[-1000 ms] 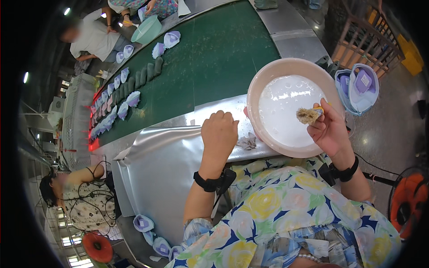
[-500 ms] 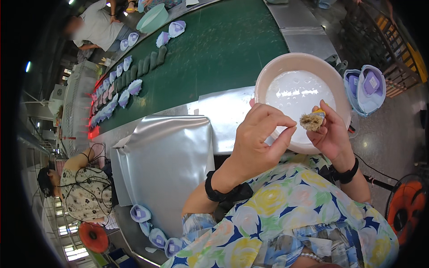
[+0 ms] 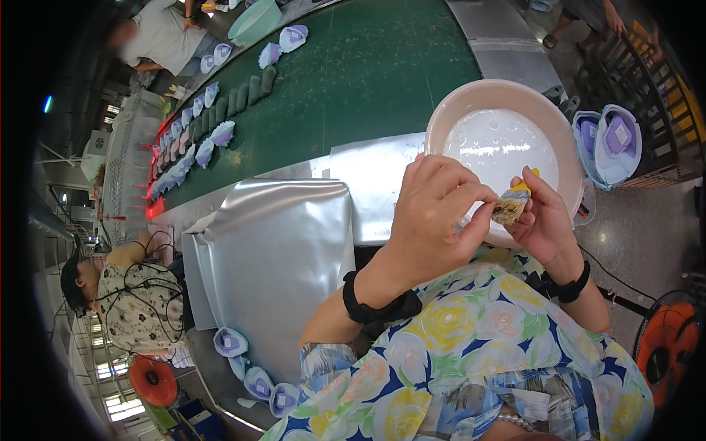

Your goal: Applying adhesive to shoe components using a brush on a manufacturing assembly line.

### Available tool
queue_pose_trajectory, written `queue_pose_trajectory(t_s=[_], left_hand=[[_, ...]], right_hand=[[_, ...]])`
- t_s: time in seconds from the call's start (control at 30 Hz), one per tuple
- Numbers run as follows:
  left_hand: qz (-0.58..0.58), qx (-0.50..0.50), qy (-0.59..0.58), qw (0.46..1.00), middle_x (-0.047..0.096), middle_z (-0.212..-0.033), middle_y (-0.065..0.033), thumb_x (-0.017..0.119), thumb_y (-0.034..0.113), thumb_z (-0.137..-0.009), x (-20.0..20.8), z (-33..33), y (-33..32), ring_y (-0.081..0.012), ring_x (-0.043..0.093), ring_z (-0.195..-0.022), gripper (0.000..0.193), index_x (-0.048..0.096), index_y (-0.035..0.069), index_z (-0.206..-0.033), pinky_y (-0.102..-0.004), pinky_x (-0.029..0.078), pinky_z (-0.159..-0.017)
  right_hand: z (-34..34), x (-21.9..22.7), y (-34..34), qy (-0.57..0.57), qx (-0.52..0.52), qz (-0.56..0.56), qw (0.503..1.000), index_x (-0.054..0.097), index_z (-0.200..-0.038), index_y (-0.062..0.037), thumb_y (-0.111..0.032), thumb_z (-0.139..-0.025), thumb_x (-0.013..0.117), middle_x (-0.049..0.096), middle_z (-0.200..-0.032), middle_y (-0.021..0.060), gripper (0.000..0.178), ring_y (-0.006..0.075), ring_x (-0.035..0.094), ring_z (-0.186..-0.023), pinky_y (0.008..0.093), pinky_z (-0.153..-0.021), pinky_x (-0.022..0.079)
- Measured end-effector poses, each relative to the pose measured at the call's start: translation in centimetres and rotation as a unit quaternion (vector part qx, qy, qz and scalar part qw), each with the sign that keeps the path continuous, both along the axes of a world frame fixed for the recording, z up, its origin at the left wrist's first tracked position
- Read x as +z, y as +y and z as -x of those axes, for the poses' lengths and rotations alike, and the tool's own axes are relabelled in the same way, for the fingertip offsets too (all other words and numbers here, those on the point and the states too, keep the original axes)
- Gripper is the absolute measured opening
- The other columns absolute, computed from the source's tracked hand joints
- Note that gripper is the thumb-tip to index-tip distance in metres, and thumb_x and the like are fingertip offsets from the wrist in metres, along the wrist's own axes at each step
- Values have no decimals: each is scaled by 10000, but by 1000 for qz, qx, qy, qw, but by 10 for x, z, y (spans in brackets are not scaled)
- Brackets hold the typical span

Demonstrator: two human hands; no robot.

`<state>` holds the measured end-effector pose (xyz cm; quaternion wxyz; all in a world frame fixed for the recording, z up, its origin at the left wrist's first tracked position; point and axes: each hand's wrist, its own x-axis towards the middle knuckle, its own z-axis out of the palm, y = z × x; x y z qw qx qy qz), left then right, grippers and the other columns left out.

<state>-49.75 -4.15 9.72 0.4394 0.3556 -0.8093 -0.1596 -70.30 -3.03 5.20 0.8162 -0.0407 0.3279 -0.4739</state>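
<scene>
My right hand [image 3: 546,224] holds a paint brush [image 3: 509,211] with a yellow handle and tan bristles, its fingers wrapped round the handle and ferrule. The bristles point toward my left hand [image 3: 437,206], whose thumb and forefinger are pinched together at the bristle edge. Anything finer between those fingertips is too small to make out. Both hands are over the near edge of a pale pink basin [image 3: 565,140]. White, glossy liquid [image 3: 507,140] with a few bubbles lies in the basin.
A sheet-metal-covered surface [image 3: 287,250] lies left of me, with lilac shoe uppers [image 3: 259,382] at its near end. Beyond runs a green conveyor belt [image 3: 353,81] bearing uppers and dark green shoe pieces [image 3: 243,95]. More uppers [image 3: 618,140] sit right of the basin. An orange fan [image 3: 669,342] stands lower right.
My left hand has moved up to the brush, its pinched fingertips now at the bristles instead of apart from them. The brush has tilted so its bristles point more downward.
</scene>
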Motion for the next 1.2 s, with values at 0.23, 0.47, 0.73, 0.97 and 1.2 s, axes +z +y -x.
queue_pose_trajectory(t_s=[0.23,0.47,0.73,0.97,1.2], left_hand=[[5,-3,-19,1000,610,-834,-38,742,24,-664,2,-2,0,-230,574,-847,178,687,103,-813,-367,414,-789],[9,-11,-59,998,608,-827,-34,724,33,-666,-1,-4,-1,-233,578,-846,163,682,99,-809,-380,422,-813],[19,37,-92,995,606,-802,-54,690,28,-654,-15,-4,-5,-251,582,-834,127,646,81,-761,-372,443,-782],[65,111,-75,989,610,-808,-74,684,27,-671,-31,-16,-20,-259,585,-812,125,632,72,-775,-374,448,-750],[-95,295,-104,945,629,-826,-113,631,86,-783,-79,-94,-47,-290,612,-806,68,634,23,-809,-365,475,-742]], right_hand=[[0,0,1,20,-2,3,1000,605,-930,-102,-333,-978,552,492,-613,-56,242,51,421,-489,201,-494,337],[1,-2,3,86,-16,34,996,618,-949,-93,-338,-976,554,504,-603,-38,255,63,442,-494,210,-521,368],[1,-9,7,218,-59,151,962,612,-1017,-36,-356,-991,530,556,-659,10,332,86,513,-561,217,-556,394],[4,-11,6,331,-76,221,914,597,-1052,-37,-355,-1004,508,564,-704,15,333,71,515,-627,213,-601,405],[56,-10,-14,-52,-181,96,977,606,-855,-75,-326,-995,535,520,-659,-39,297,66,438,-565,215,-537,353]])
